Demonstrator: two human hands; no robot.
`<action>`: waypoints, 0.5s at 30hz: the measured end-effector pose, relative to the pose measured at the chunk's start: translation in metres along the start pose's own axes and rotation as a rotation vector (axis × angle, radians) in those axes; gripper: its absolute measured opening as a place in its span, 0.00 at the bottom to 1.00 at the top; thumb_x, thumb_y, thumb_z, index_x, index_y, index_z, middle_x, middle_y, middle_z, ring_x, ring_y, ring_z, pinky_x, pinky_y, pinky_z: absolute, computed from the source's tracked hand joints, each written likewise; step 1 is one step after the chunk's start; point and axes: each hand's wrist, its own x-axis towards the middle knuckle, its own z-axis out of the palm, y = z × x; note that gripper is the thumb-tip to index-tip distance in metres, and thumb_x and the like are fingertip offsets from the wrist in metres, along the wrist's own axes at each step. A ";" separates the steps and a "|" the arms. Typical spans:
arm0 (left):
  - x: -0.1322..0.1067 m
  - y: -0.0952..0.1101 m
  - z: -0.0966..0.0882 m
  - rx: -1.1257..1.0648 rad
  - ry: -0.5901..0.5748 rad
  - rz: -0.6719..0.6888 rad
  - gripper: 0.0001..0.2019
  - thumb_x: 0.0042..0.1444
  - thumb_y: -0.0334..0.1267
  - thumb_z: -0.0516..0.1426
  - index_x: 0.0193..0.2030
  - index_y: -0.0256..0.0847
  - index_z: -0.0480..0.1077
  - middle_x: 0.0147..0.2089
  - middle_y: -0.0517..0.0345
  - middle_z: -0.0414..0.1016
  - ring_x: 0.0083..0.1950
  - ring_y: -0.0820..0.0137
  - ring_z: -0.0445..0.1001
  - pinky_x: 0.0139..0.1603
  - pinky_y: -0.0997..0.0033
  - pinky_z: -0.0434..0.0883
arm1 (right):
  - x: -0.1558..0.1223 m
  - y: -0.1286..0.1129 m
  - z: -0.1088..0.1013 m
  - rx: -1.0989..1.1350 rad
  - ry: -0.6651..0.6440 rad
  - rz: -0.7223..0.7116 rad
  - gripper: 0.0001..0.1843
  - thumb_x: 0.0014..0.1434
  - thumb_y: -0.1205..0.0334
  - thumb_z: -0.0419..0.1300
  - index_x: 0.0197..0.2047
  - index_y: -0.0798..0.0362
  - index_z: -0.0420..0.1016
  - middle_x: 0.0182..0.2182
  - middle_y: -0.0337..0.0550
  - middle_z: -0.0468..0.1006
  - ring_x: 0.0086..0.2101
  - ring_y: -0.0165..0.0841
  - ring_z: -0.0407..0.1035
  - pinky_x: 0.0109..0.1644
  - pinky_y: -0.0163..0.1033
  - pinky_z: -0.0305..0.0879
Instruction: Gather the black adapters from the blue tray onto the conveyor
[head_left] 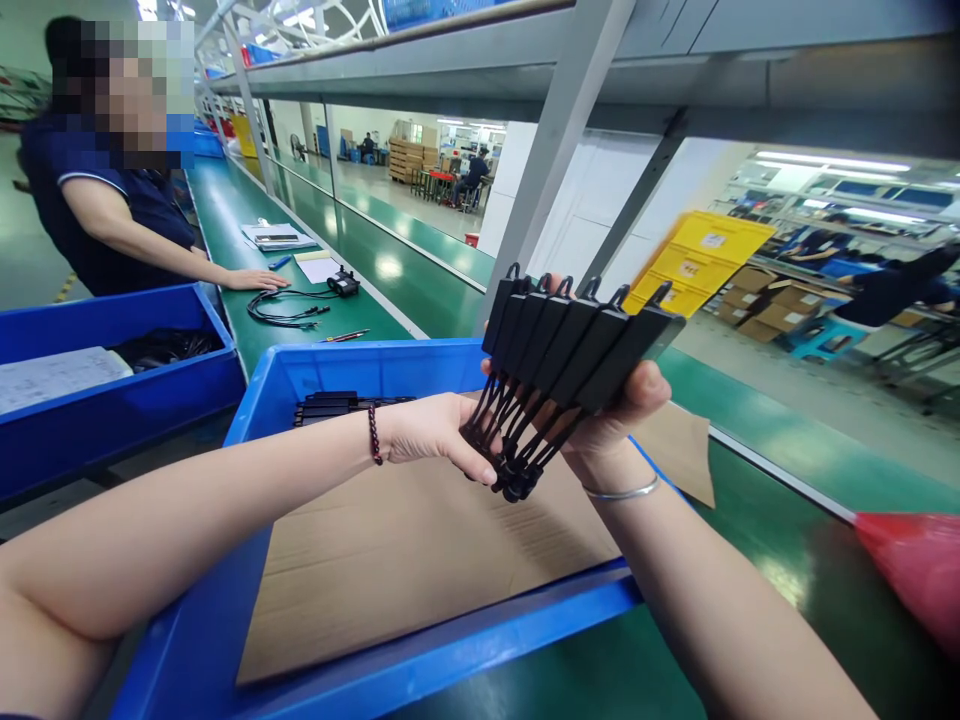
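Adapters (577, 340) sit fanned in the right hand (622, 410), gripped underneath; the left hand (435, 430) pinches their cords, squaring the row above the blue bin (225, 600).

both hands (525, 425) holding black adapters (577, 340), blue bin (337, 372)

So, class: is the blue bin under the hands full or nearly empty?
Nearly empty: the blue bin shows mostly bare cardboard liner, with a few black parts at the far end.

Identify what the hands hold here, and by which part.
A fanned row of black adapters: the right hand cradles the bodies from beneath, the left hand grips their bunched cable ends.
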 end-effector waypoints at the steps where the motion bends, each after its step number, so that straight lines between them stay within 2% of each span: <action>1: 0.000 0.000 0.001 -0.014 -0.011 0.020 0.20 0.36 0.29 0.64 0.39 0.35 0.67 0.37 0.57 0.69 0.39 0.73 0.68 0.43 0.70 0.66 | 0.000 -0.001 0.001 -0.021 -0.010 0.037 0.39 0.34 0.34 0.54 0.46 0.51 0.69 0.34 0.45 0.77 0.35 0.43 0.71 0.34 0.52 0.69; 5: 0.002 -0.001 0.006 -0.061 0.020 0.052 0.18 0.40 0.33 0.63 0.40 0.35 0.66 0.38 0.55 0.69 0.39 0.74 0.68 0.42 0.71 0.67 | 0.000 -0.004 0.003 -0.049 -0.020 0.076 0.38 0.34 0.33 0.55 0.45 0.50 0.70 0.32 0.45 0.77 0.35 0.45 0.71 0.35 0.54 0.69; 9: 0.003 -0.002 0.009 -0.075 0.034 0.055 0.20 0.36 0.33 0.65 0.38 0.36 0.65 0.36 0.56 0.69 0.36 0.74 0.69 0.38 0.72 0.68 | 0.002 -0.003 0.006 -0.033 -0.027 0.083 0.40 0.31 0.33 0.56 0.44 0.50 0.70 0.32 0.46 0.77 0.36 0.47 0.71 0.35 0.56 0.68; 12: 0.001 0.000 0.008 -0.091 -0.009 0.035 0.21 0.36 0.32 0.65 0.39 0.35 0.66 0.35 0.55 0.70 0.36 0.73 0.69 0.38 0.70 0.68 | 0.004 -0.005 0.012 -0.031 0.053 -0.007 0.40 0.31 0.34 0.56 0.46 0.48 0.69 0.35 0.44 0.76 0.40 0.47 0.70 0.37 0.55 0.68; 15: 0.000 0.002 0.006 -0.126 -0.025 0.027 0.18 0.39 0.34 0.63 0.39 0.35 0.66 0.37 0.54 0.71 0.36 0.73 0.70 0.39 0.70 0.68 | 0.003 -0.007 0.019 -0.039 0.131 -0.113 0.39 0.33 0.35 0.57 0.48 0.47 0.68 0.39 0.43 0.75 0.43 0.45 0.68 0.39 0.55 0.68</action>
